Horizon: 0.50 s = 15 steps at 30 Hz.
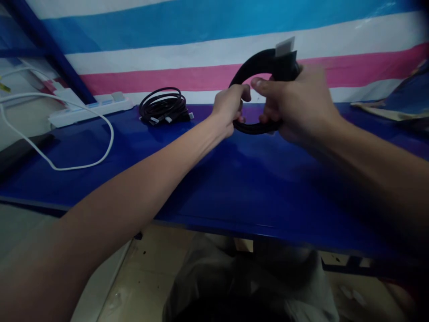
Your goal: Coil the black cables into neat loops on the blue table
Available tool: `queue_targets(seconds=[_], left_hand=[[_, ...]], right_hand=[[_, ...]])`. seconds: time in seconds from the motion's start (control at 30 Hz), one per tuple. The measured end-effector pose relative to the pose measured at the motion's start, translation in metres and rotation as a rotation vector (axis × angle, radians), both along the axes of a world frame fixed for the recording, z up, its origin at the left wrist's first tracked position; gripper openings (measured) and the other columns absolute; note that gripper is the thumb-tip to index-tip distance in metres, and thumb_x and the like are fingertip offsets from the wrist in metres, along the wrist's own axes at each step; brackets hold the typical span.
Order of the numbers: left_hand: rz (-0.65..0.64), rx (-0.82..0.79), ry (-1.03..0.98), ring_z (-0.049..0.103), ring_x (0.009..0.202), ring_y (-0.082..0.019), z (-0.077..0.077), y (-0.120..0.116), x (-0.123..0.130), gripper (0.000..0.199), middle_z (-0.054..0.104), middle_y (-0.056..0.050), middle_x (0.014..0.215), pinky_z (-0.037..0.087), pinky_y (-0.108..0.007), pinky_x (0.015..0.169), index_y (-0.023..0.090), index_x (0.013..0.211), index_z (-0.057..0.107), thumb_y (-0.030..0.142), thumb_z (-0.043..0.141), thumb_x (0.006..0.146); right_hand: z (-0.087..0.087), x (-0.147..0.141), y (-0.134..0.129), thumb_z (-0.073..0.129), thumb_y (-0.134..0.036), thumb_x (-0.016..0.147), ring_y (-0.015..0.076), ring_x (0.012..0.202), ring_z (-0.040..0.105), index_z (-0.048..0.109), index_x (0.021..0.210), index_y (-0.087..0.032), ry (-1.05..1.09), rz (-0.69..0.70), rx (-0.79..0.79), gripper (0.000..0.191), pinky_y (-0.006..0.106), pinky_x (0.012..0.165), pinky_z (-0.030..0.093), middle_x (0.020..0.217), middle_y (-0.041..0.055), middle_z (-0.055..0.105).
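Above the blue desk (214, 188) I hold a coil of black cable (256, 61) upright in both hands. My left hand (229, 106) is closed around the left side of the loop. On the right side, my right hand (298, 100) is wrapped around the coil, its thumb pointing toward the left hand. A pale flat piece (284, 46), perhaps a connector or a tag, sticks up from the top right of the coil. My fingers cover parts of the cable. To the left lies another coil of black cables (164, 105) with several silvery plug ends.
A white power strip (92, 111) lies at the back left, with a white cord (109, 147) looping over the desk. A dark flat object (25, 152) is at the left edge. Striped sheeting (161, 58) hangs behind. Blurred items (395, 109) lie at the far right.
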<state>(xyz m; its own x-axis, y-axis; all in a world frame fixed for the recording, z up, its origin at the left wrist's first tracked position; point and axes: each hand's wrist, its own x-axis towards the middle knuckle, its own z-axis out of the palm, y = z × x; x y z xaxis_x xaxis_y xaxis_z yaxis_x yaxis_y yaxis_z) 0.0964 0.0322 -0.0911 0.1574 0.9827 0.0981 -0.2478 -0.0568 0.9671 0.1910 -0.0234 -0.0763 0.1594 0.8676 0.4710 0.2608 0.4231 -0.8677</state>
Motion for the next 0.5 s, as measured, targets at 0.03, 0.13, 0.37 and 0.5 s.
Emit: queue_targets(seconds=[0.03,0.13,0.37,0.5], left_hand=[[-0.051,-0.004,-0.028,0.012,0.039,-0.004,-0.001,-0.004,0.003,0.025,0.016,0.007,0.045,0.027,-0.025,0.042,0.021,0.049,0.035,0.011,0.049,0.067],[-0.218,0.049,0.023,0.010,0.040,-0.004,-0.004,-0.010,0.012,0.029,0.014,0.008,0.044,0.035,-0.026,0.046,0.022,0.048,0.033,0.007,0.050,0.066],[0.021,0.280,0.562,0.063,0.070,-0.018,-0.023,0.025,0.034,0.016,0.058,-0.005,0.074,0.050,-0.032,0.069,0.016,0.098,0.048,0.017,0.048,0.081],[0.018,0.475,1.216,0.057,0.114,-0.029,-0.015,0.057,0.069,0.041,0.060,-0.019,0.120,0.046,-0.037,0.091,0.006,0.124,0.049,0.013,0.044,0.083]], right_hand=[[-0.001,0.009,0.007,0.065,-0.021,0.076,0.0080,0.036,0.033,0.044,0.056,-0.018,-0.009,-0.056,-0.073,0.030,0.026,0.039,0.031,0.038,-0.0053,0.032],[-0.005,0.032,0.027,0.061,-0.011,0.077,0.0068,0.041,0.036,0.043,0.058,-0.017,-0.060,-0.183,-0.231,0.027,0.024,0.043,0.033,0.042,-0.0039,0.034],[-0.021,0.069,0.063,0.065,-0.006,0.069,0.0101,0.046,0.040,0.045,0.060,-0.018,-0.017,-0.231,-0.438,0.024,0.025,0.042,0.037,0.049,-0.0015,0.038],[-0.031,0.101,0.071,0.063,-0.006,0.067,0.0128,0.053,0.049,0.048,0.072,-0.017,0.049,-0.257,-0.403,0.020,0.026,0.046,0.043,0.058,-0.0008,0.045]])
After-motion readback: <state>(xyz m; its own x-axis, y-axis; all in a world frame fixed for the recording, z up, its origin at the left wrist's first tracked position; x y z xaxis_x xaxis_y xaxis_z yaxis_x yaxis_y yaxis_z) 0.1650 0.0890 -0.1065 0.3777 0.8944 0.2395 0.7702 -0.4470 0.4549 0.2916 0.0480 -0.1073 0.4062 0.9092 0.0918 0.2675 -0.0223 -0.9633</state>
